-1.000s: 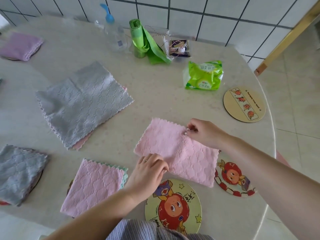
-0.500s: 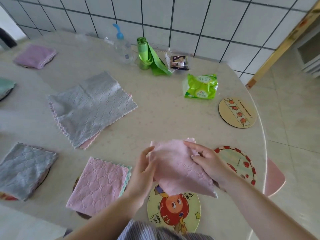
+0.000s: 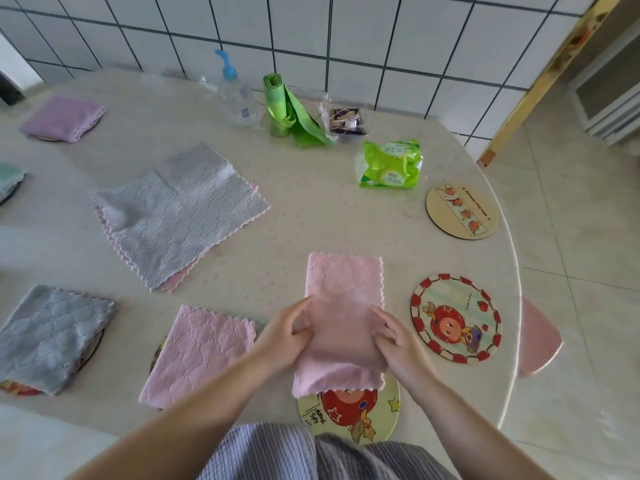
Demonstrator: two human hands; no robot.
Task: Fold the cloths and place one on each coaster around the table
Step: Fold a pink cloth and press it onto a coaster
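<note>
A pink cloth [image 3: 343, 306], folded into a long strip, lies on the table in front of me, its near end over a yellow cartoon coaster [image 3: 349, 410]. My left hand [image 3: 284, 336] holds its left edge and my right hand [image 3: 398, 344] holds its right edge, fingers curled onto the fabric. Bare coasters lie to the right: a red-rimmed one [image 3: 457, 317] and a tan one [image 3: 462, 211]. Folded cloths sit on coasters at the left: pink [image 3: 199, 351], grey [image 3: 48, 337], purple [image 3: 62, 117]. A stack of unfolded cloths, grey on top [image 3: 180, 211], lies mid-table.
At the back by the tiled wall stand a pump bottle [image 3: 235, 95], a green bag roll [image 3: 287, 112], a small packet [image 3: 346, 121] and a green tissue pack [image 3: 391, 164]. The round table's edge [image 3: 512, 271] curves on the right, a pink stool [image 3: 538, 336] beyond it.
The pink cloth lay as a wide rectangle, was lifted and folded over, and now lies as a narrow strip. Both hands moved together to its near sides. The camera view tilted up.
</note>
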